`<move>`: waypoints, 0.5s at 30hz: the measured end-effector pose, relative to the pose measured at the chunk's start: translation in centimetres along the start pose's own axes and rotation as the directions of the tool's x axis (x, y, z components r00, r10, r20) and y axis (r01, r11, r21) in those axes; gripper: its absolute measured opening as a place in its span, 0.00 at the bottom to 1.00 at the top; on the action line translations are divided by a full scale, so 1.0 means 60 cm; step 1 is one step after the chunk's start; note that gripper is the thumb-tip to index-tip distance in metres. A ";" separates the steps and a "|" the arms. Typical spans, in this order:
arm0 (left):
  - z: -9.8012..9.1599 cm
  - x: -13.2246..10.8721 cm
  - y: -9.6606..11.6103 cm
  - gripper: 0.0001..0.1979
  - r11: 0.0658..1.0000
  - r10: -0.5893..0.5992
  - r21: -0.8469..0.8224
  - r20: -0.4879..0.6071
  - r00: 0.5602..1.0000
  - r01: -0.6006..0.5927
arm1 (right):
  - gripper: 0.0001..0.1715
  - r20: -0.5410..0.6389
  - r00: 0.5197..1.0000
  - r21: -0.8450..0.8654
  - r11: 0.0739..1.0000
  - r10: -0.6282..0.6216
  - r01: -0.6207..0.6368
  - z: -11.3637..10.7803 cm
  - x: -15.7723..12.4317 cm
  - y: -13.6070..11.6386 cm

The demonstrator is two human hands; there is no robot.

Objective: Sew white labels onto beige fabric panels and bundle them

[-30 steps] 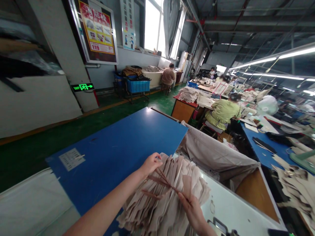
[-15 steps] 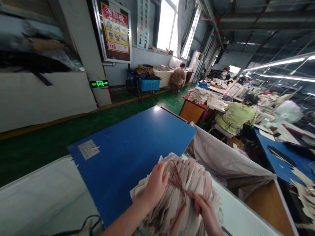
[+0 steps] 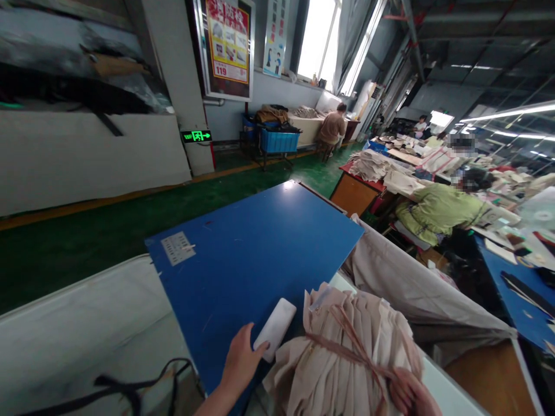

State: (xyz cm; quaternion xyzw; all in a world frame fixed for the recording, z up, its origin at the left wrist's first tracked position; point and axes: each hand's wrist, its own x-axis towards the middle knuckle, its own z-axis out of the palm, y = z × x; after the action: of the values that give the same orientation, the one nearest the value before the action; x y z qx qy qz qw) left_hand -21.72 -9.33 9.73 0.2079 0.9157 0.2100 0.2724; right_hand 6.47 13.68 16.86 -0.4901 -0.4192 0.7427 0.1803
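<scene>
My right hand [image 3: 410, 392] is closed on the brown tie strip [image 3: 338, 346] where it crosses the bundle. The strip runs around a thick bundle of beige fabric pieces [image 3: 316, 381], stacked on edge with ruffled tops. Left of the bundle, a white phone [image 3: 276, 328], flat with rounded corners, is over the blue board [image 3: 229, 283]. My left hand [image 3: 243, 355] has its thumb on the phone's lower end and a finger by its left edge. Whether the phone is lifted off the board is hard to see.
A black strap [image 3: 130, 384] lies at the lower left on the pale surface. Grey cloth [image 3: 390, 277] drapes along the right side. A person in green [image 3: 442, 211] sits at a worktable, and a blue cart [image 3: 280, 140] stands by the wall.
My left hand has left the top of the bundle and moved left and down to the white phone, which now shows. My right hand stays on the tie strip. The view has turned slightly left.
</scene>
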 end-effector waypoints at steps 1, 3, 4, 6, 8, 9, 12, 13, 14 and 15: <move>0.000 0.016 0.028 0.33 1.000 0.002 0.028 -0.003 1.000 -0.002 | 0.38 -0.004 1.000 -0.004 1.000 0.001 -0.001 0.003 -0.001 -0.001; 0.010 0.036 0.072 0.40 0.997 0.008 0.080 0.001 1.000 -0.008 | 0.39 -0.020 1.000 -0.010 1.000 -0.004 0.004 0.011 0.001 0.001; 0.017 0.041 0.086 0.43 0.995 0.018 0.100 0.007 1.000 -0.019 | 0.39 -0.027 1.000 -0.011 1.000 -0.008 0.007 0.014 0.003 0.003; 0.032 0.042 0.103 0.43 0.990 0.034 0.137 0.016 0.999 -0.036 | 0.39 -0.037 0.999 -0.015 1.000 -0.009 0.008 0.018 0.009 0.011; 0.043 0.037 0.109 0.41 0.985 0.041 0.165 0.011 0.999 -0.042 | 0.40 -0.050 0.999 -0.015 1.000 -0.002 0.001 0.017 0.015 0.018; 0.047 0.035 0.110 0.39 0.984 0.039 0.175 0.004 0.999 -0.039 | 0.40 -0.055 0.998 -0.014 1.000 0.002 -0.003 0.016 0.018 0.021; 0.050 0.030 0.107 0.38 0.984 0.038 0.176 -0.006 0.999 -0.037 | 0.39 -0.060 0.998 -0.008 1.000 0.029 -0.029 0.008 0.023 0.023; 0.049 0.030 0.105 0.38 0.986 0.035 0.166 -0.002 0.999 -0.035 | 0.38 -0.052 0.998 -0.010 0.999 0.040 -0.041 0.003 0.025 0.023; 0.048 0.029 0.103 0.38 0.988 0.029 0.149 0.003 1.000 -0.029 | 0.37 -0.043 0.998 -0.016 0.999 0.051 -0.052 -0.003 0.027 0.023; 0.044 0.028 0.101 0.38 0.992 0.015 0.127 0.008 1.000 -0.015 | 0.36 -0.031 0.998 -0.028 0.998 0.061 -0.062 -0.010 0.030 0.023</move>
State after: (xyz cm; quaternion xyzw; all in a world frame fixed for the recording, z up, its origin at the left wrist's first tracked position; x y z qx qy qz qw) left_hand -19.86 -2.78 10.01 0.2325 0.9246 0.1523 0.2604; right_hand 6.39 14.34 14.62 -0.5166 -0.4117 0.7342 0.1566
